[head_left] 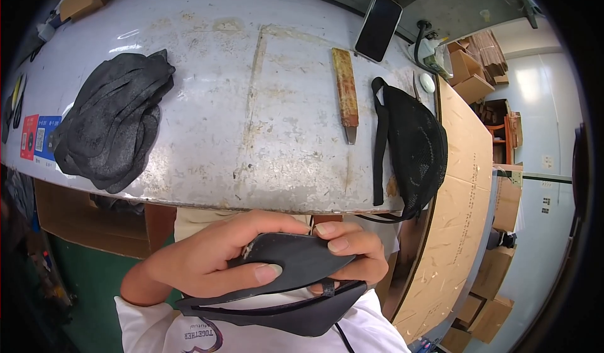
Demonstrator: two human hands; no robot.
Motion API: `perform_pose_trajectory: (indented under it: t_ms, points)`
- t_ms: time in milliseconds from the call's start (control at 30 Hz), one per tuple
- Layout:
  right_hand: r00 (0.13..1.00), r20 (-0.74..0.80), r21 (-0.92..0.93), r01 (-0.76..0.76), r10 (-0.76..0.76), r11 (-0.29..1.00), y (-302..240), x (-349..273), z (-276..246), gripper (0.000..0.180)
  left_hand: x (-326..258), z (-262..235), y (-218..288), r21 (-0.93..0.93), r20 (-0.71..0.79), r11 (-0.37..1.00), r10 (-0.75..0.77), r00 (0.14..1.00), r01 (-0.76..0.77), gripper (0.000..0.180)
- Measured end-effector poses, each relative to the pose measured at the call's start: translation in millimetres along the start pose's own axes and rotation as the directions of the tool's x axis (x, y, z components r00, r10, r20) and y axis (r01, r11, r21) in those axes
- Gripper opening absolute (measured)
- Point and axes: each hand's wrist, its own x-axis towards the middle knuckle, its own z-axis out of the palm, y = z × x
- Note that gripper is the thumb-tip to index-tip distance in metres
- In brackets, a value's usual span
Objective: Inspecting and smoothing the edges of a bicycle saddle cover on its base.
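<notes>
1. Left hand [211, 262] wrapped round a flat black curved foam-like piece [296, 262], thumb pressed on top, fingers curled over the far edge.
2. Right hand [352, 255] pinching the same piece at the right end, fingertips [333, 237] on top, rest tucked under.
3. Piece held close to the chest, just below the near edge of the worn white worktable [207, 101].
4. Second black shaped piece [277, 312] hanging right underneath, strap loop touching it.
5. Stack of dark grey flat cut pieces [113, 123] over on the table's left.
6. Rusty flat-bladed tool [345, 92] lying near the middle-right, black mesh pouch with strap [412, 145] just beside it.
7. Black phone [378, 26] at the far edge.
8. Brown cardboard sheet [453, 215] along the right side.
</notes>
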Motion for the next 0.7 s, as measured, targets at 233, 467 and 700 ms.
perform_pose_trajectory:
  t_ms: [233, 467, 700]
  points:
    - [0.999, -0.022, -0.035, 0.024, -0.024, 0.999, 0.8, -0.3, 1.0, 0.019, -5.3, 4.6, 17.0, -0.189, -0.066, 0.978, -0.102, 0.993, 0.088, 0.078]
    - [0.998, 0.056, -0.342, 0.021, -0.002, 0.94, -9.5, 0.5, 6.5, 0.025, 6.2, -2.8, 54.4, 0.92, -0.036, 0.387, -0.058, 0.998, 0.056, 0.079]
    - [0.974, 0.167, -0.496, 0.218, -0.153, 0.841, 2.5, -10.2, 6.5, 0.026, 16.5, 7.5, 36.3, 0.82, -0.038, 0.563, 0.235, 0.971, -0.104, 0.062]
